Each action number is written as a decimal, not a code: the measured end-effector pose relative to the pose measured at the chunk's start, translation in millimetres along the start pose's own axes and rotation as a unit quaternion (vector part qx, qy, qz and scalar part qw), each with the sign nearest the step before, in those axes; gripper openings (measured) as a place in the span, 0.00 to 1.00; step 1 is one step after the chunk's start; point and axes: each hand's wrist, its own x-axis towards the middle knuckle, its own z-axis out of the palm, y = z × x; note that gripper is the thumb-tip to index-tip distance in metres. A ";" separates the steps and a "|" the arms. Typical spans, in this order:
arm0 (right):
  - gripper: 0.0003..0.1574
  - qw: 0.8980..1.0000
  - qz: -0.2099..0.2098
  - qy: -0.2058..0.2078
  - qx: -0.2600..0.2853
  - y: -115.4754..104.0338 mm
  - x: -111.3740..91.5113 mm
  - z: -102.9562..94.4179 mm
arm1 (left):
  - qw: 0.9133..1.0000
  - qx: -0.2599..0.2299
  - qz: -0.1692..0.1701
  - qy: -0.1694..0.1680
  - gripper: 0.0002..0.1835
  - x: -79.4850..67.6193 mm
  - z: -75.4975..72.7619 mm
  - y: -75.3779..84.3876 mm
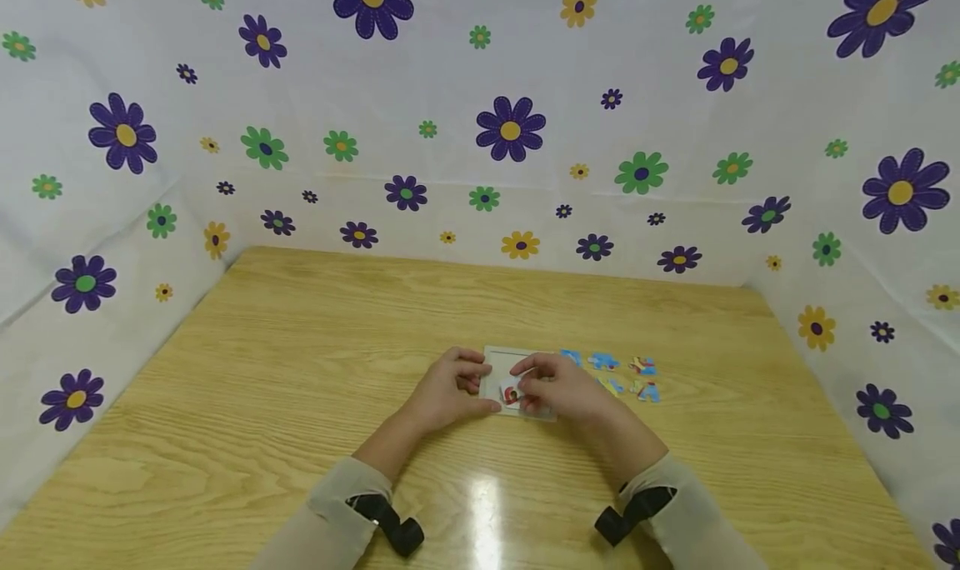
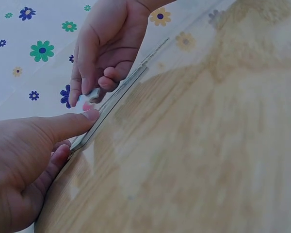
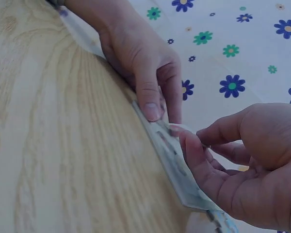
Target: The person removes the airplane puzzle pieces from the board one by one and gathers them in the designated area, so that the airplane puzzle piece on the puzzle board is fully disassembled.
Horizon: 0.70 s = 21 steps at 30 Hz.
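A pale, flat puzzle tray (image 1: 504,361) lies on the table between the hands. My left hand (image 1: 447,393) holds it at its left side, with the thumb (image 2: 80,122) over the rim near the front corner. Between thumb and fingertips, my right hand (image 1: 570,389) pinches a white jigsaw piece (image 1: 510,394) with a red print, over the left part of the tray. From the right wrist view, that piece is mostly covered by the fingers. Part of the tray's right side is hidden under the right hand.
Several loose jigsaw pieces (image 1: 643,365) in blue, yellow and red lie to the right of the tray, some partly behind the right hand. The wooden table (image 1: 337,328) meets a white flowered cloth (image 1: 450,78) at the back and sides.
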 end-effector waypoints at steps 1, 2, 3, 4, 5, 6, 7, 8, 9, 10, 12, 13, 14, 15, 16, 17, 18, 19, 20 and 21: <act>0.16 1.000 0.002 0.007 0.000 -1.1 -1.2 -2.1 | 1.000 -0.002 -0.002 0.000 0.31 0.2 0.1 0.8; 0.16 1.000 0.000 0.014 0.004 -1.8 -2.3 -4.4 | 1.000 -0.002 -0.003 0.000 0.31 0.3 0.1 1.8; 0.16 1.000 0.001 0.023 0.009 -2.7 -3.9 -6.6 | 1.000 -0.002 -0.003 0.000 0.31 0.5 0.2 2.4; 0.16 0.999 0.001 0.030 0.016 -3.3 -5.7 -8.8 | 1.000 -0.003 -0.003 0.000 0.31 0.6 0.1 3.0; 0.16 0.999 0.000 0.036 0.025 -3.9 -7.7 -10.9 | 1.000 -0.002 -0.004 0.001 0.31 0.8 0.1 3.4; 0.17 0.999 -0.002 0.041 0.035 -4.3 -10.2 -12.8 | 1.000 -0.002 -0.005 0.001 0.30 0.9 -0.2 4.2; 0.17 0.998 -0.003 0.045 0.038 -3.5 -12.4 -14.7 | 1.000 0.000 -0.004 0.001 0.30 0.4 -0.5 4.4; 0.17 0.998 -0.004 0.047 0.039 -2.7 -14.9 -16.7 | 1.000 0.001 -0.002 0.001 0.30 0.2 -0.9 4.7; 0.18 0.998 -0.004 0.048 0.038 -2.0 -17.6 -18.6 | 1.000 0.002 0.000 0.001 0.30 0.0 -1.1 4.8; 0.18 0.998 -0.005 0.048 0.035 -0.8 -20.4 -20.6 | 1.000 0.003 0.001 0.001 0.30 0.0 -1.2 4.8; 0.19 0.998 -0.006 0.048 0.032 1.1 -26.1 -24.1 | 1.000 0.004 0.004 0.000 0.30 0.1 -1.2 4.6; 0.19 0.998 -0.007 0.049 0.030 2.1 -28.7 -25.7 | 1.000 0.006 0.005 0.000 0.30 -0.1 -1.1 4.7; 0.19 0.998 -0.009 0.050 0.030 2.9 -31.0 -27.0 | 1.000 0.007 0.007 0.000 0.30 0.0 -1.0 4.4; 0.19 0.998 -0.010 0.051 0.030 3.8 -33.3 -28.1 | 1.000 0.009 0.008 0.000 0.30 0.1 -0.9 3.9; 0.19 0.998 -0.013 0.051 0.029 4.7 -35.3 -29.1 | 1.000 0.011 0.007 0.000 0.30 0.0 -0.8 3.7; 0.20 0.998 -0.017 0.052 0.028 5.5 -37.1 -30.0 | 1.000 0.011 0.007 0.000 0.30 -0.1 -0.7 3.5; 0.20 0.998 -0.019 0.055 0.028 6.2 -38.8 -30.7 | 1.000 0.012 0.007 0.001 0.30 -0.2 -0.6 3.4; 0.20 0.998 -0.019 0.060 0.025 7.0 -40.4 -31.3 | 1.000 0.012 0.006 0.001 0.30 -0.3 -0.4 3.3; 0.19 0.997 -0.015 0.066 0.023 7.9 -41.9 -31.9 | 1.000 0.012 0.005 0.000 0.30 -0.4 -0.2 3.2; 0.19 0.997 -0.014 0.071 0.017 8.9 -43.4 -32.5 | 1.000 0.012 0.005 0.000 0.30 -0.5 0.0 3.1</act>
